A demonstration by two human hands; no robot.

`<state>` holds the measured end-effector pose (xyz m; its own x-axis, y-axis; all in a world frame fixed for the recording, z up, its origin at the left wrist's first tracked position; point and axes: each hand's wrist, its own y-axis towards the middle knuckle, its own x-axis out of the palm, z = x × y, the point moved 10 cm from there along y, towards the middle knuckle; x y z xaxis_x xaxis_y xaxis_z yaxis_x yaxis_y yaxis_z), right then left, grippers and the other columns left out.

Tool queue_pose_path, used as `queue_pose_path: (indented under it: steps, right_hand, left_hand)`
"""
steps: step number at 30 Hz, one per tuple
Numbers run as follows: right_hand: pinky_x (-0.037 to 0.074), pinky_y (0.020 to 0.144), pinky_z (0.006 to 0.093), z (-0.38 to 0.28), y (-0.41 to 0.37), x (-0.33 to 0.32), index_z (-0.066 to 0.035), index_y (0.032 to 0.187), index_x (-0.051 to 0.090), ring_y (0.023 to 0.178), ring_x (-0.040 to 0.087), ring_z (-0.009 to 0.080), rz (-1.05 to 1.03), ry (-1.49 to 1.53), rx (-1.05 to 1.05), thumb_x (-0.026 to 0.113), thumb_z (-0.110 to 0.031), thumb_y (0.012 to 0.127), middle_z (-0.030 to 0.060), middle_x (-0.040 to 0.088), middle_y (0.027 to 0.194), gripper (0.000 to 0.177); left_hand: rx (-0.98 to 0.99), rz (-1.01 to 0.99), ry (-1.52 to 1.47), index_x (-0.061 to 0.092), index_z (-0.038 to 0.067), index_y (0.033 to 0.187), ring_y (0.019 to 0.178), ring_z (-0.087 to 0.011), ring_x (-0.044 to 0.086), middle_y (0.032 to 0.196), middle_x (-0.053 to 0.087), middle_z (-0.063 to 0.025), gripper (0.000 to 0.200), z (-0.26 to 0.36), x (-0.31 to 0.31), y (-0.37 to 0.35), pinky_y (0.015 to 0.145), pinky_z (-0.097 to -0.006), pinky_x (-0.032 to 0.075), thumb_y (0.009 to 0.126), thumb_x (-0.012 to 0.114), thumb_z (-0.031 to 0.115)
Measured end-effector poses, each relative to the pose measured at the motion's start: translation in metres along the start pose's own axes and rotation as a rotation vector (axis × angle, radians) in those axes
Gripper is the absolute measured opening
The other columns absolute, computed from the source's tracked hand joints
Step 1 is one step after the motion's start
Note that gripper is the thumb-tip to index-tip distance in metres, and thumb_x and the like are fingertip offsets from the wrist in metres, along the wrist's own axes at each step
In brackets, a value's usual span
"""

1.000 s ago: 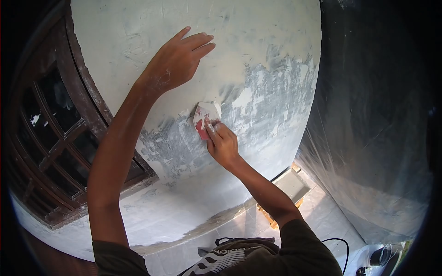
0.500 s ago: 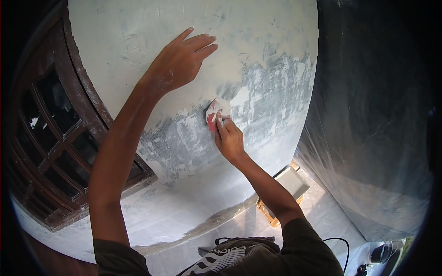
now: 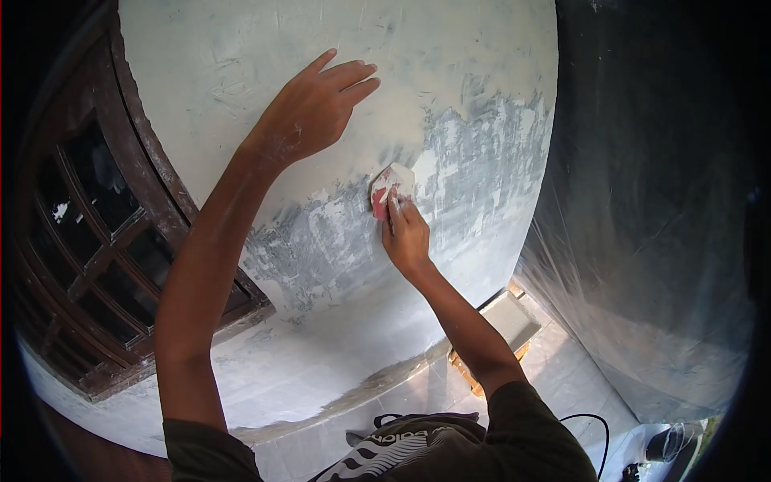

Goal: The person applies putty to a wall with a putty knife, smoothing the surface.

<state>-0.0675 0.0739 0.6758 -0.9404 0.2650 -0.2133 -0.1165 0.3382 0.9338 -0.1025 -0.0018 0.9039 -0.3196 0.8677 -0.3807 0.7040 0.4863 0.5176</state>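
Note:
My right hand point(image 3: 408, 234) grips a putty scraper point(image 3: 381, 204), a flat blade with red showing through pale smeared filler. The scraper lies against the wall point(image 3: 482, 161), at the border between a smooth cream layer above and patchy grey-white streaks below. Higher up and to the left, my left hand point(image 3: 309, 112) has its fingers stretched out and holds nothing. It is against or very close to the cream part of the wall; exact contact cannot be made out. Whitish dust marks that wrist.
A brown wooden window point(image 3: 104, 249) with panes is at the left. Clear plastic sheeting point(image 3: 634, 305) hangs along the right. On the tiled floor point(image 3: 554, 353) a pale tray point(image 3: 511, 321) rests on a yellowish wooden support. A dark bucket point(image 3: 665, 443) and a black cable point(image 3: 604, 438) are lower right.
My right hand and the scraper have shifted slightly right and up along the wall. My left hand stays in the same place.

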Motion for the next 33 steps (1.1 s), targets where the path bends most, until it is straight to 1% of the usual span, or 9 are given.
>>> queue_pose_path:
  steps: [6,7,10,15,20,22,23,28,33]
  right_hand:
    - [0.054,0.069,0.0350,-0.033,-0.010,-0.041,0.005,0.120,0.064,0.077,0.063,0.0314,0.168,0.183,-0.091,0.067,0.008,0.076,0.0179,0.063,0.089,0.044]
    - [0.055,0.080,0.0414,-0.011,0.005,-0.039,0.003,0.120,0.064,0.095,0.064,0.0383,0.160,0.180,-0.009,0.066,0.004,0.074,0.0208,0.063,0.101,0.046]
    - [0.053,0.073,0.0415,0.021,0.054,-0.055,0.002,0.124,0.062,0.088,0.063,0.0366,0.262,0.050,0.049,0.064,0.005,0.078,0.0198,0.062,0.097,0.046]
    - [0.056,0.080,0.0446,0.025,0.036,-0.012,0.006,0.127,0.058,0.088,0.064,0.0377,-0.015,-0.143,0.102,0.066,0.000,0.077,0.0211,0.061,0.095,0.051]
    - [0.057,0.071,0.0423,-0.030,-0.025,-0.019,0.004,0.122,0.063,0.091,0.065,0.0363,-0.038,0.099,-0.029,0.066,0.002,0.077,0.0187,0.060,0.095,0.046]
    - [0.053,0.065,0.0366,-0.024,-0.004,-0.042,0.004,0.123,0.063,0.075,0.063,0.0316,0.113,0.131,-0.052,0.066,0.005,0.078,0.0152,0.060,0.087,0.046]
    - [0.056,0.072,0.0411,-0.014,0.015,-0.048,0.004,0.120,0.064,0.090,0.065,0.0359,0.117,0.104,0.009,0.066,0.002,0.077,0.0187,0.061,0.095,0.043]
    - [0.054,0.071,0.0419,0.017,0.064,-0.040,0.005,0.123,0.061,0.085,0.063,0.0352,0.131,-0.139,0.065,0.067,-0.002,0.080,0.0177,0.060,0.092,0.045]
    - [0.055,0.081,0.0465,-0.014,-0.003,0.009,0.005,0.125,0.059,0.095,0.064,0.0428,-0.022,-0.005,0.060,0.070,-0.001,0.078,0.0254,0.063,0.103,0.049]
  left_hand:
    - [-0.006,-0.019,0.001,0.064,0.002,0.123,0.124,-0.0227,0.057,0.133,0.061,-0.0104,0.037,-0.003,0.005,-0.002,0.116,-0.0431,0.036,0.087,0.060,-0.003]
    - [-0.007,-0.022,-0.002,0.064,0.002,0.123,0.124,-0.0227,0.057,0.133,0.061,-0.0104,0.037,-0.002,0.006,-0.002,0.116,-0.0431,0.036,0.087,0.060,-0.003]
    - [-0.008,-0.016,-0.017,0.064,0.002,0.123,0.123,-0.0229,0.058,0.133,0.061,-0.0107,0.036,0.000,0.008,0.001,0.115,-0.0436,0.036,0.087,0.059,-0.003]
    - [-0.009,-0.003,-0.022,0.064,0.002,0.122,0.124,-0.0231,0.057,0.133,0.061,-0.0104,0.036,0.009,0.008,0.010,0.116,-0.0440,0.036,0.087,0.058,-0.003]
    - [-0.005,0.006,-0.051,0.064,0.003,0.123,0.125,-0.0228,0.057,0.134,0.061,-0.0102,0.035,0.013,0.012,0.013,0.116,-0.0442,0.036,0.088,0.058,-0.003]
    - [-0.006,-0.007,-0.054,0.064,0.003,0.123,0.125,-0.0228,0.057,0.134,0.060,-0.0102,0.036,0.015,0.012,0.012,0.116,-0.0442,0.036,0.088,0.058,-0.002]
    - [-0.010,-0.010,-0.046,0.064,0.003,0.123,0.125,-0.0229,0.057,0.134,0.060,-0.0105,0.036,0.014,0.010,0.013,0.116,-0.0443,0.036,0.088,0.058,-0.002]
    - [-0.006,-0.005,-0.016,0.064,0.003,0.123,0.125,-0.0234,0.057,0.133,0.061,-0.0111,0.036,0.014,0.007,0.014,0.116,-0.0442,0.036,0.088,0.059,-0.002]
    - [0.022,-0.008,0.041,0.064,0.006,0.123,0.125,-0.0202,0.057,0.132,0.062,-0.0090,0.033,0.017,0.007,0.013,0.116,-0.0430,0.036,0.091,0.061,0.006]
